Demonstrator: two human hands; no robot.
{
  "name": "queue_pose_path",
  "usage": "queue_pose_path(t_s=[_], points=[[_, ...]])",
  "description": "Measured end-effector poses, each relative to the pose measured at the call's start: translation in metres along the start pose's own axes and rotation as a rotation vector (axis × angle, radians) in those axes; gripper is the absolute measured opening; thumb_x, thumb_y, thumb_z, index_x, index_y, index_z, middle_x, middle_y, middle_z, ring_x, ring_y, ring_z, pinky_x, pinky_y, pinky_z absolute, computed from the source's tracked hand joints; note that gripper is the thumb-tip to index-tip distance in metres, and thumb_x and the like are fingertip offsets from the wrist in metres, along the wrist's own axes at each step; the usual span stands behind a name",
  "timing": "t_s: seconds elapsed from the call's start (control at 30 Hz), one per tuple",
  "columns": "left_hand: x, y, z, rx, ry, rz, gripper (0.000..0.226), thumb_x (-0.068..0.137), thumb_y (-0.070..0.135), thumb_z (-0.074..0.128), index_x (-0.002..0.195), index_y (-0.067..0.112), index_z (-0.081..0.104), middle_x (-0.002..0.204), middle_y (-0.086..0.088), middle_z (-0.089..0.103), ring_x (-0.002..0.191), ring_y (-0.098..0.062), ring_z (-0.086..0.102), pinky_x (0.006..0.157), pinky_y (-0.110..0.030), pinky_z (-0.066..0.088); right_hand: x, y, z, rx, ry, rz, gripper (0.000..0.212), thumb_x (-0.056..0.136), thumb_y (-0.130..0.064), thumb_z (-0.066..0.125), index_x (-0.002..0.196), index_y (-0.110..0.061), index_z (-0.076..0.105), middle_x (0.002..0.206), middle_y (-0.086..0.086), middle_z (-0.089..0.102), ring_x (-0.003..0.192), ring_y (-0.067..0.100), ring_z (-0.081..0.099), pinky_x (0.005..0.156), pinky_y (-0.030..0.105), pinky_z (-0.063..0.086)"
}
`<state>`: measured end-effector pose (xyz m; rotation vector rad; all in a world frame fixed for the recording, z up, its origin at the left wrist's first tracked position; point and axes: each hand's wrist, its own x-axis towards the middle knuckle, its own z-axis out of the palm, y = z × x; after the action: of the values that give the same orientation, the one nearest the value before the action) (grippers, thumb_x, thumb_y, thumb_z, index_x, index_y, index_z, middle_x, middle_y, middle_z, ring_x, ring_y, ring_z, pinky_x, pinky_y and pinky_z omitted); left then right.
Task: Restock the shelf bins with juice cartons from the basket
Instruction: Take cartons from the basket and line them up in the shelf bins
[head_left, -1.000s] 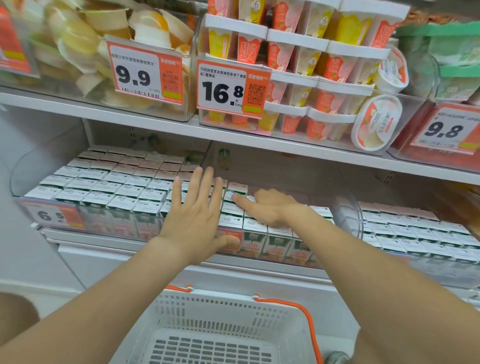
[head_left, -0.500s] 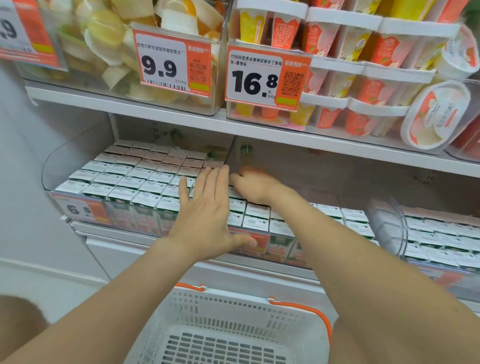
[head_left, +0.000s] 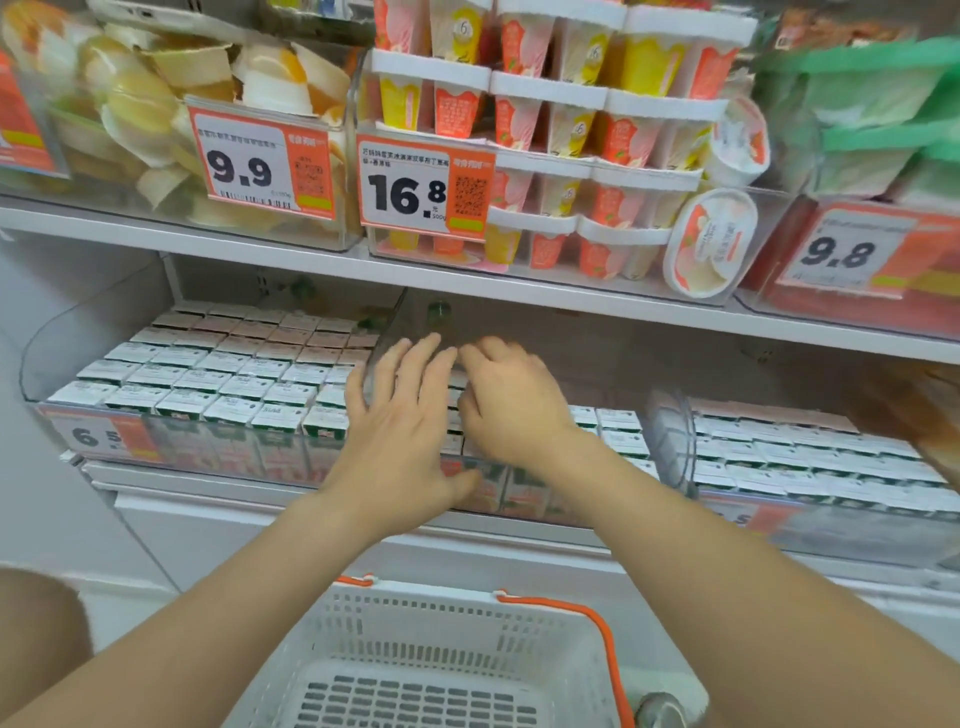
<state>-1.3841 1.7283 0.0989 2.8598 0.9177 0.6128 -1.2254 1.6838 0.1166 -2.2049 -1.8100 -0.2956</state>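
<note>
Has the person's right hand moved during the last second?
Yes. The right hand has reached deeper into the middle bin, farther from its front wall.

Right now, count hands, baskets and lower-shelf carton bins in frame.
Hands: 2 (left hand, right hand)
Baskets: 1 (white basket)
Carton bins: 3 (left bin, middle bin, right bin)
Total: 6

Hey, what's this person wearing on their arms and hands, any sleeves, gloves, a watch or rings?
Nothing that shows. The left hand and right hand have no gloves, and no ring is visible on the fingers in view. The left forearm and right forearm are uncovered down to the picture's edge, with no sleeve, watch or bracelet in view.
</note>
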Motion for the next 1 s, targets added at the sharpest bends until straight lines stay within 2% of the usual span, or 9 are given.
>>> queue_pose_path(t_s=[0.1, 0.2, 0.3, 0.37, 0.43, 0.5, 0.67, 0.8, 1.0], points=[[-0.002, 0.036, 0.004, -0.222, 0.23, 0.109, 0.061, 0.076, 0.038, 0.065, 0.131, 0.02, 0.048, 0.134, 0.002, 0.044, 0.124, -0.027, 0.045, 0.101, -0.047, 0.039, -0.042, 0.026, -0.039, 0.022, 0.091, 0.01, 0.029, 0.094, -0.022, 0.051, 0.116, -0.019, 0.07, 0.107, 0.003, 0.067, 0.098, 0.029, 0.063, 0.084, 0.042, 0.05], [0.005, 0.078, 0.01, -0.383, 0.249, 0.174, 0.035, 0.081, 0.027, 0.059, 0.114, 0.022, 0.049, 0.113, 0.007, 0.046, 0.103, -0.02, 0.048, 0.088, -0.045, 0.046, -0.084, 0.062, -0.069, 0.207, 0.278, 0.028, 0.025, 0.089, -0.019, 0.051, 0.099, -0.02, 0.074, 0.097, -0.004, 0.066, 0.083, 0.021, 0.063, 0.076, 0.039, 0.053], [0.017, 0.124, 0.021, -0.439, 0.17, 0.223, 0.025, 0.089, 0.034, 0.058, 0.111, 0.025, 0.051, 0.109, 0.011, 0.048, 0.1, -0.016, 0.051, 0.085, -0.042, 0.047, -0.114, 0.112, -0.083, 0.195, 0.509, 0.022, 0.02, 0.082, -0.008, 0.05, 0.081, -0.014, 0.07, 0.087, -0.002, 0.062, 0.076, 0.017, 0.055, 0.074, 0.04, 0.044], [0.027, 0.153, 0.032, -0.404, 0.136, 0.268, 0.035, 0.092, 0.044, 0.061, 0.121, 0.025, 0.052, 0.116, 0.009, 0.05, 0.105, -0.017, 0.054, 0.086, -0.04, 0.047, -0.13, 0.147, -0.086, 0.147, 0.549, 0.115, 0.02, 0.082, -0.008, 0.047, 0.076, -0.014, 0.065, 0.084, -0.002, 0.058, 0.074, 0.018, 0.052, 0.073, 0.043, 0.042], [0.039, 0.175, 0.042, -0.33, 0.083, 0.302, 0.06, 0.092, 0.06, 0.06, 0.141, 0.03, 0.043, 0.133, 0.007, 0.047, 0.116, -0.02, 0.053, 0.093, -0.043, 0.047, -0.142, 0.181, -0.081, 0.098, 0.469, 0.244, 0.02, 0.086, -0.01, 0.047, 0.081, -0.015, 0.065, 0.086, -0.002, 0.057, 0.077, 0.021, 0.055, 0.078, 0.046, 0.046], [0.052, 0.186, 0.053, -0.217, 0.029, 0.324, 0.08, 0.09, 0.075, 0.052, 0.156, 0.038, 0.027, 0.151, 0.0, 0.038, 0.128, -0.027, 0.048, 0.102, -0.046, 0.045, -0.15, 0.211, -0.075, 0.009, 0.279, 0.313, 0.021, 0.092, -0.01, 0.051, 0.099, -0.015, 0.07, 0.098, 0.001, 0.063, 0.092, 0.027, 0.06, 0.087, 0.049, 0.049], [0.066, 0.182, 0.082, 0.049, -0.084, 0.392, 0.1, 0.082, 0.095, 0.035, 0.161, 0.037, 0.013, 0.174, -0.008, 0.006, 0.15, -0.033, 0.03, 0.121, -0.054, 0.027, -0.131, 0.249, -0.057, -0.099, -0.117, 0.383, 0.047, 0.104, -0.028, 0.045, 0.148, -0.012, 0.05, 0.137, 0.019, 0.06, 0.124, 0.041, 0.056, 0.104, 0.05, 0.047], [0.066, 0.181, 0.095, 0.079, -0.054, 0.365, 0.112, 0.082, 0.097, 0.027, 0.165, 0.027, 0.001, 0.176, -0.001, -0.008, 0.155, -0.029, 0.024, 0.122, -0.058, 0.022, -0.088, 0.255, -0.039, -0.014, -0.27, 0.346, 0.048, 0.102, -0.042, 0.032, 0.131, -0.013, 0.057, 0.131, 0.018, 0.064, 0.117, 0.04, 0.062, 0.099, 0.051, 0.052], [0.067, 0.181, 0.097, 0.093, -0.047, 0.345, 0.113, 0.081, 0.096, 0.032, 0.165, 0.023, 0.009, 0.176, 0.0, -0.003, 0.152, -0.031, 0.027, 0.12, -0.063, 0.023, -0.062, 0.251, -0.017, 0.043, -0.483, 0.304, 0.036, 0.107, -0.027, 0.036, 0.124, -0.011, 0.063, 0.125, 0.014, 0.069, 0.11, 0.033, 0.064, 0.097, 0.044, 0.052]])
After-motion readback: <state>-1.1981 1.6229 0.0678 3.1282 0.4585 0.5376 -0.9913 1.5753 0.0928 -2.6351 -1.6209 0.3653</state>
